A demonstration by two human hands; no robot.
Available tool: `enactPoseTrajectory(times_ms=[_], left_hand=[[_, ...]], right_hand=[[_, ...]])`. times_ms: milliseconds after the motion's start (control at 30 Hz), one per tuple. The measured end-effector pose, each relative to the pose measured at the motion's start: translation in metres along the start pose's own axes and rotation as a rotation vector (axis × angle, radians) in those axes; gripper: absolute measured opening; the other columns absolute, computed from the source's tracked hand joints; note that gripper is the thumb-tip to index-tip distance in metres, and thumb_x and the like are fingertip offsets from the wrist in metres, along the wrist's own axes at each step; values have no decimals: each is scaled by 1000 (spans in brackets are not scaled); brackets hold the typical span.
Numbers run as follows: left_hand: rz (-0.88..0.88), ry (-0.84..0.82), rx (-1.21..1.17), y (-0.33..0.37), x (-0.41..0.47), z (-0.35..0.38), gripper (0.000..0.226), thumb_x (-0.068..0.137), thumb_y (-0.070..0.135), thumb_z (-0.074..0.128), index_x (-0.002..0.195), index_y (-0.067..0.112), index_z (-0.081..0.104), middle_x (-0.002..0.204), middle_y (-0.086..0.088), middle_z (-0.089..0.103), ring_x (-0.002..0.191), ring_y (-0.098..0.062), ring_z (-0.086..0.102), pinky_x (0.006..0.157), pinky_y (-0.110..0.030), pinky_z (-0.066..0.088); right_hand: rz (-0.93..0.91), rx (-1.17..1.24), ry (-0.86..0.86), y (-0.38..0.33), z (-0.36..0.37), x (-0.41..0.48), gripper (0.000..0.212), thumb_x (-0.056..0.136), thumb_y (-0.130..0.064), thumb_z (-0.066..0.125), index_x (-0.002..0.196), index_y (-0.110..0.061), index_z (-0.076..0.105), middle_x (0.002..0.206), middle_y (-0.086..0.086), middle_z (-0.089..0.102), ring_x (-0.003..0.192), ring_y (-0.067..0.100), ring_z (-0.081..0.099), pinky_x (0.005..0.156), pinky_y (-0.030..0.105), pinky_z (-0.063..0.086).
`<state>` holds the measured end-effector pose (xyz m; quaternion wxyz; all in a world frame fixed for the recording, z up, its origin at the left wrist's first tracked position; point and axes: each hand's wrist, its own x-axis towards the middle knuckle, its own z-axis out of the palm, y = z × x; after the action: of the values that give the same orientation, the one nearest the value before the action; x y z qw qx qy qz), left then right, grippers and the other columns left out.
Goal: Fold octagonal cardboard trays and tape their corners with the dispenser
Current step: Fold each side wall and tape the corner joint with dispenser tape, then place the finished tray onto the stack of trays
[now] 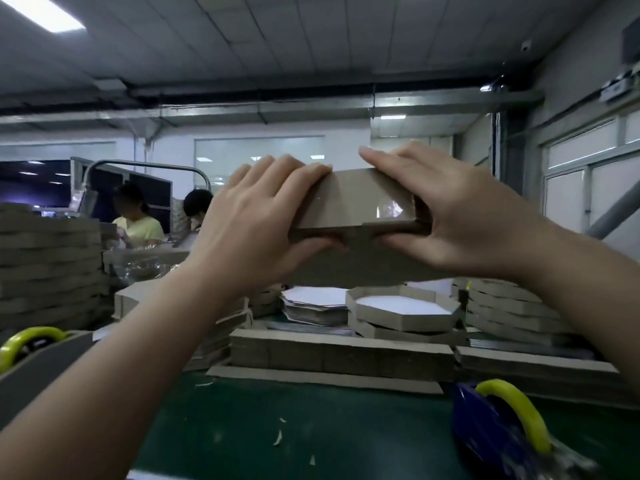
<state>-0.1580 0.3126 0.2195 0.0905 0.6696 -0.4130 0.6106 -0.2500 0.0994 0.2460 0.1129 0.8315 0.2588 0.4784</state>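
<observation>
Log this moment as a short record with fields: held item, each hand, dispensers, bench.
held item: cardboard tray, raised above the bench, a side wall facing the camera
left hand: grips the tray's left end, fingers on top, thumb beneath
right hand: grips the right end the same way
dispensers: blue tape dispenser lower right; grey dispenser at left edge; neither touched
bench: green bench; folded tray on a stack behind
</observation>
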Motion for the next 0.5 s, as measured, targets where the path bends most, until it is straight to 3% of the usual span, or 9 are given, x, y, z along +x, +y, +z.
enactPoseTrajectory(times_ms=[100, 200, 333, 500], left_hand=[[2, -19, 44, -13, -6, 42, 69, 80, 47, 58, 128, -2, 52, 113, -20, 59, 97, -38, 56, 85, -46, 40], [1, -27, 73, -27, -15, 86, 65, 79, 30, 70, 131, -3, 49, 116, -21, 57, 101, -39, 53, 91, -43, 33], [-31, -28, 114, -41, -34, 149, 71, 68, 4, 77, 132, -2, 48, 116, -20, 57, 105, -37, 51, 107, -46, 30], [-136, 24, 92, -43, -45, 235, 65, 70, -1, 72, 131, 4, 50, 124, -14, 59, 124, -36, 51, 112, -57, 29]], right_hand=[[-16, -141, 6, 13, 36, 4, 84, 75, -25, 77, 145, -1, 37, 119, 19, 55, 99, 36, 59, 70, 47, 55], [-25, -231, 33, 29, 79, 5, 79, 76, -27, 76, 142, 3, 43, 112, 21, 59, 92, 38, 61, 67, 48, 56], [-51, -297, 61, 52, 138, 2, 66, 84, -37, 57, 135, 5, 51, 104, 21, 62, 84, 37, 62, 64, 45, 53], [-34, -412, 85, 91, 207, -7, 73, 64, -21, 81, 128, 5, 57, 100, 19, 64, 77, 34, 61, 59, 39, 50]])
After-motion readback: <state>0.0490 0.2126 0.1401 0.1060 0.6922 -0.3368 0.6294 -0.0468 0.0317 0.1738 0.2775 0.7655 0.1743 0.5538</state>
